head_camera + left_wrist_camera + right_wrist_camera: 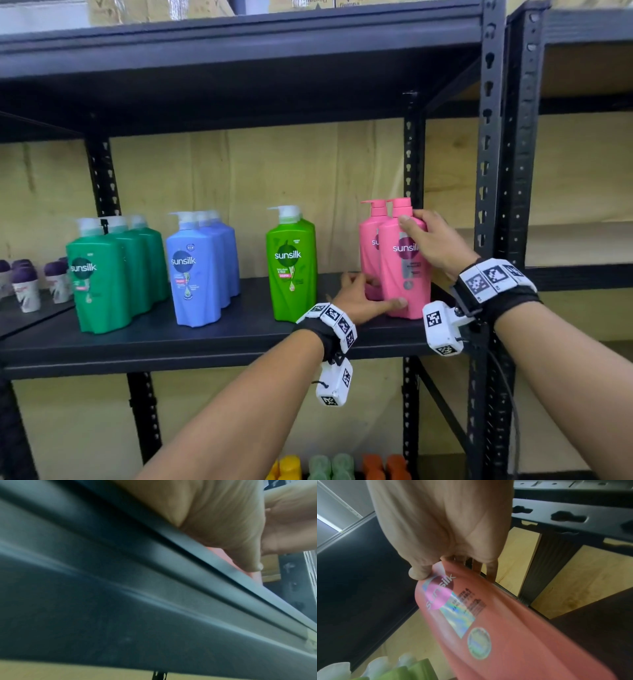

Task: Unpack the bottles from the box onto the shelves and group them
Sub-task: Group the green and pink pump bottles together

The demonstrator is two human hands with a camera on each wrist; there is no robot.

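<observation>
Two pink Sunsilk pump bottles stand at the right end of the black shelf [239, 346]. My right hand [419, 228] grips the front pink bottle [404, 274] at its shoulder, thumb on the front face. My left hand [368, 294] holds the same bottle at its base, thumb across the front, fingers reaching back beside the rear pink bottle [368, 246]. The right wrist view shows the right hand [453, 563] on the pink bottle [496, 615]. From below the shelf edge [154, 588], the left wrist view shows the left hand [223, 527] against a strip of pink.
Left of the pink pair stand one bright green bottle [291, 267], a group of blue bottles [195, 281] and a group of dark green bottles [99, 284]. Small purple-capped bottles [25, 287] sit far left. A slotted upright [488, 171] rises just right of the pink bottles. Coloured caps [342, 466] show below.
</observation>
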